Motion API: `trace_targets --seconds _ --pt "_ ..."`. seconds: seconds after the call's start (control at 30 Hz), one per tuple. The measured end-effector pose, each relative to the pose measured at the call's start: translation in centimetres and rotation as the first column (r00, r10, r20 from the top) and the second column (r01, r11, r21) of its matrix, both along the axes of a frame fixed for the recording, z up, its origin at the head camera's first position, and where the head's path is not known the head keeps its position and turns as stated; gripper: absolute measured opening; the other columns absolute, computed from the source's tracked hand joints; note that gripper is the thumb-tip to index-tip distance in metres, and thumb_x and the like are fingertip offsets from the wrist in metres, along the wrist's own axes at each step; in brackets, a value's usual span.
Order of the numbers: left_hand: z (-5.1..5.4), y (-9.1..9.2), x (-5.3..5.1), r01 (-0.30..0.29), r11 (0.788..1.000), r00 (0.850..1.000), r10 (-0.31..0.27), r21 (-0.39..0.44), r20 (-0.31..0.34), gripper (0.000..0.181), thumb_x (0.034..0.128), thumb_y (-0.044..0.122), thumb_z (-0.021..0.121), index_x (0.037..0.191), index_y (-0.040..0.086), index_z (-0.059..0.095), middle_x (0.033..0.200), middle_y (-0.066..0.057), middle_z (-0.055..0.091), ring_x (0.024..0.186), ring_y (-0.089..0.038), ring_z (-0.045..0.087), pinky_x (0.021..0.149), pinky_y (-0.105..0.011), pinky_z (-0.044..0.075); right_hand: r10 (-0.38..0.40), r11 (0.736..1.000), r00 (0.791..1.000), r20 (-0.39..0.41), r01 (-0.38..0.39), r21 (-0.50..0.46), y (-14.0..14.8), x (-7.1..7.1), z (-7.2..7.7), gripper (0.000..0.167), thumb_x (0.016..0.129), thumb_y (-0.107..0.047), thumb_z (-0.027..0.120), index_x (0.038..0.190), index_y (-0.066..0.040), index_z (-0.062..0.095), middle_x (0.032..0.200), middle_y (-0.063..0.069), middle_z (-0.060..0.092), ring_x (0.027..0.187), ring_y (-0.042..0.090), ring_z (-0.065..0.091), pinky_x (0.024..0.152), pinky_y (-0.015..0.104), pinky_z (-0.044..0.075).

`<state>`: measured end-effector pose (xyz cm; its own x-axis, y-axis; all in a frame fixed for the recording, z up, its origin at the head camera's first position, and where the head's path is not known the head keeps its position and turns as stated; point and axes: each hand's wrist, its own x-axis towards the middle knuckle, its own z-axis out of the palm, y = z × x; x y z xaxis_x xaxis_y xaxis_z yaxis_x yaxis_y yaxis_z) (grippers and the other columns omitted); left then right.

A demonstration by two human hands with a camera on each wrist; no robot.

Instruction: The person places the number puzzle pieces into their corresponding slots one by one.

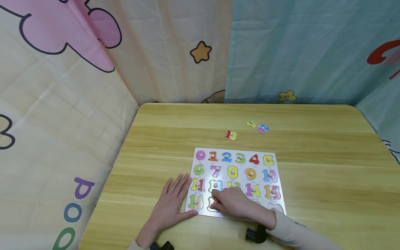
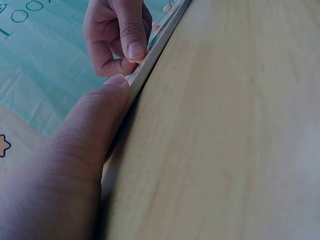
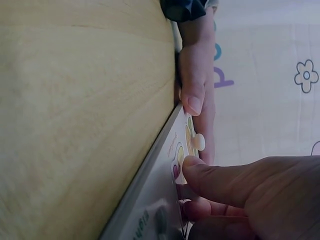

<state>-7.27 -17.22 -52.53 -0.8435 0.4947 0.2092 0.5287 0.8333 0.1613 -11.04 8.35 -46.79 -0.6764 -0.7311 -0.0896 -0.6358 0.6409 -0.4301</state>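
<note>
A white number puzzle board lies on the table, with colourful numeral pieces bearing small round knobs in its upper rows. My left hand rests flat with straight fingers along the board's left edge, the thumb at its lower left corner. Over the bottom row, my right hand has curled fingers, with thumb and index at the second place from the left. In the right wrist view the thumb and fingers pinch a yellow-and-magenta number piece, mostly hidden. Beside it a pale knob stands on another piece. The right forearm covers part of the bottom row.
Beyond the board lie three loose pieces: a red-and-yellow numeral, a green-and-yellow one and a blue-and-pink one. The wooden table meets printed curtains at its back and left.
</note>
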Motion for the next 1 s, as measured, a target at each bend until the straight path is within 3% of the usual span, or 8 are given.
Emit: trace_targets --seconds 0.47,0.63,0.8,1.0 --pt "0.0 0.0 0.0 0.000 1.000 1.000 0.000 0.003 0.002 0.101 0.0811 0.076 0.043 0.152 0.008 0.020 0.157 -0.007 0.015 0.142 -0.027 0.011 0.112 -0.050 0.007 0.001 1.000 1.000 -0.012 -0.001 -0.005 0.1 0.0 0.1 0.031 0.088 -0.036 0.066 0.071 -0.021 0.044 0.052 -0.013 0.035 0.046 0.004 0.035 0.046 0.024 0.029" --pt "0.0 0.0 0.0 0.002 1.000 1.000 -0.002 0.008 0.000 0.101 0.0812 0.076 0.043 0.151 0.008 0.021 0.157 -0.008 0.016 0.142 -0.028 0.012 0.112 -0.051 0.008 0.015 1.000 0.998 0.065 -0.015 -0.011 0.4 -0.9 0.3 0.033 0.089 -0.046 0.062 0.070 -0.023 0.047 0.053 -0.013 0.038 0.047 0.003 0.037 0.046 0.023 0.030" --pt "0.0 0.0 -0.1 -0.001 1.000 1.000 0.001 0.001 -0.001 0.101 0.0811 0.077 0.042 0.151 0.008 0.021 0.157 -0.008 0.017 0.142 -0.028 0.012 0.112 -0.051 0.008 -0.021 0.997 0.980 0.197 0.036 -0.070 1.5 -4.6 1.1 0.032 0.091 -0.051 0.056 0.074 -0.024 0.053 0.055 -0.013 0.044 0.048 0.004 0.040 0.046 0.022 0.032" --pt "0.0 0.1 0.0 0.002 1.000 1.000 -0.002 0.004 0.000 0.101 0.0809 0.077 0.043 0.151 0.008 0.022 0.156 -0.008 0.017 0.142 -0.028 0.013 0.112 -0.051 0.009 -0.244 0.957 0.952 0.184 0.268 -0.115 3.7 -12.0 1.7 0.026 0.093 -0.040 0.058 0.086 -0.015 0.058 0.057 -0.004 0.045 0.047 0.012 0.041 0.044 0.025 0.030"
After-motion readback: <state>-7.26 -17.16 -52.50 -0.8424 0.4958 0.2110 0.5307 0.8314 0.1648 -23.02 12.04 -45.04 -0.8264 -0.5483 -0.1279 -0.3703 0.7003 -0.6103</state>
